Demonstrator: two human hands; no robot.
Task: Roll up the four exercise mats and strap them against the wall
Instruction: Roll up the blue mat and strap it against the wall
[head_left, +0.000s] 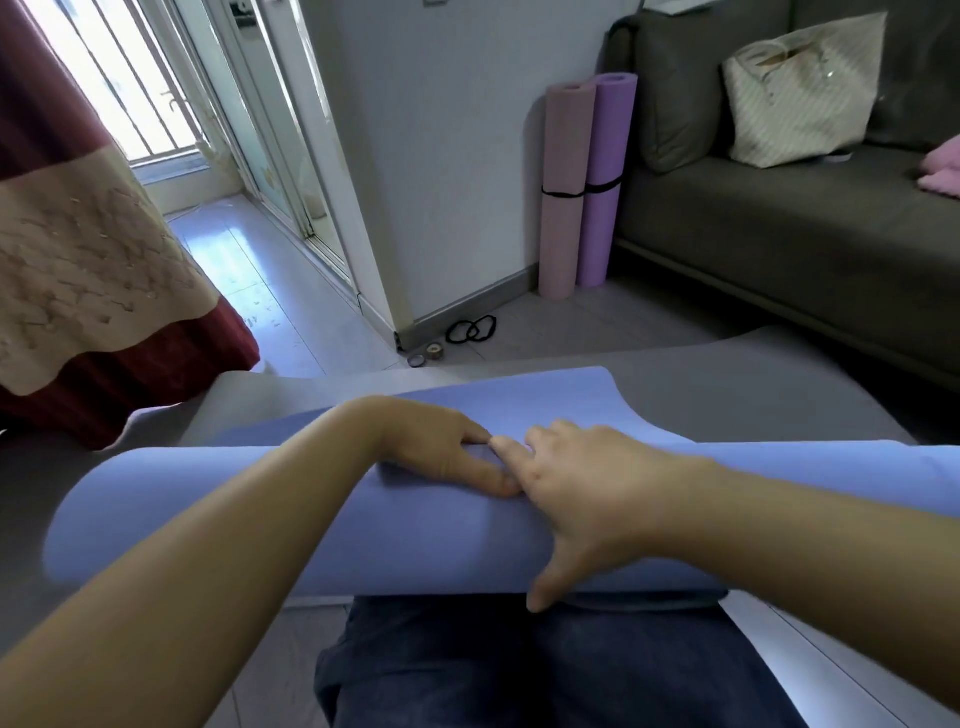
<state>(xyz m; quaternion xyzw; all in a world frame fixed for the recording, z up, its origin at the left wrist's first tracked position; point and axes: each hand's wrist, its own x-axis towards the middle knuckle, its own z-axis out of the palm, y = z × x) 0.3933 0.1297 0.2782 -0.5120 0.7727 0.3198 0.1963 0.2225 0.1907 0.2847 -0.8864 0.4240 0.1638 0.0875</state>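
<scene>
A blue exercise mat (291, 525) lies across the foreground, mostly rolled into a thick roll, with its loose end stretching away on top of a flat grey mat (727, 384). My left hand (441, 447) and my right hand (582, 483) press on top of the roll side by side, fingertips touching. The right thumb reaches down over the near side of the roll. A pink rolled mat (563, 192) and a purple rolled mat (608, 176) stand upright against the wall, each with a black strap around it.
Black elastic straps (471, 329) and two small tape rolls (427, 356) lie on the floor by the wall corner. A grey sofa (779, 239) with a bag (800, 88) is at right. A red and beige cloth (88, 270) hangs at left. My knees in dark trousers (519, 670) are below the roll.
</scene>
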